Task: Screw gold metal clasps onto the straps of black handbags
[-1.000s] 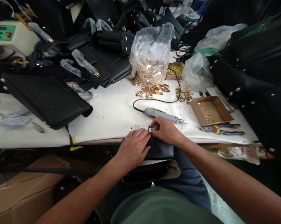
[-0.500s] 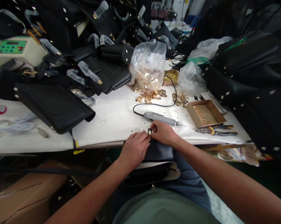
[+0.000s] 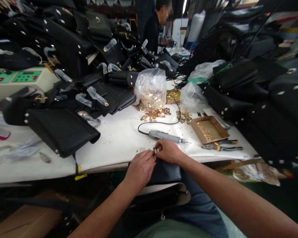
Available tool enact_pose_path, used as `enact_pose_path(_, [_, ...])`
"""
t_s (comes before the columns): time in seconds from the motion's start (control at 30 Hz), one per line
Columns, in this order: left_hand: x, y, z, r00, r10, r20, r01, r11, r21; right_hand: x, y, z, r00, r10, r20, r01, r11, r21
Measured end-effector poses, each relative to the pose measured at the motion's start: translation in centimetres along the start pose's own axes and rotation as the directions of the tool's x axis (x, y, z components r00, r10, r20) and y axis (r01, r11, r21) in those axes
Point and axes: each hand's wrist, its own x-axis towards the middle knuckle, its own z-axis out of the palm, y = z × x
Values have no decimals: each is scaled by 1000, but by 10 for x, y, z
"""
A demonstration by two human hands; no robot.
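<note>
A black handbag rests on my lap against the table edge, its mouth with a pale lining turned toward me. My left hand grips it from the left, fingers bent over the flap's far edge. With thumb and index finger, my right hand pinches a small metal clasp plate at that same edge. The left fingertips touch the plate's near side, and the fingers partly cover it. Just beyond the hands lies a grey corded electric screwdriver, its bit pointing right.
Right of the screwdriver are a cardboard tray of small gold parts and pliers. Loose gold plates lie before a plastic bag of more. Black handbags crowd both sides. A person is in the background.
The view has tipped upward, so the table sits lower and a person shows at the back. Both hands stay at the clasp plate, with the right fingers slightly shifted over it.
</note>
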Motion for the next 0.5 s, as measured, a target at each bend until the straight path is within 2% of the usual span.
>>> enact_pose_path(0.2, [-5,-6,5,993,76,-89,-64,989,130,-7,-5,-1,997,-59,-56,59,998,4])
enact_pose_path(0.33, [-8,-13,9,980,140,-138,-110,972,207,-18,4,-6,971,-163,-173,189,971,149])
enact_pose_path(0.4, [-9,-15,10,977,148,-155,-115,972,205,-22,11,-20,949,-184,-257,228,962,151])
enact_pose_path(0.5, [-8,-16,10,974,151,-168,-117,974,196,-17,26,-60,936,-140,-322,115,989,-96])
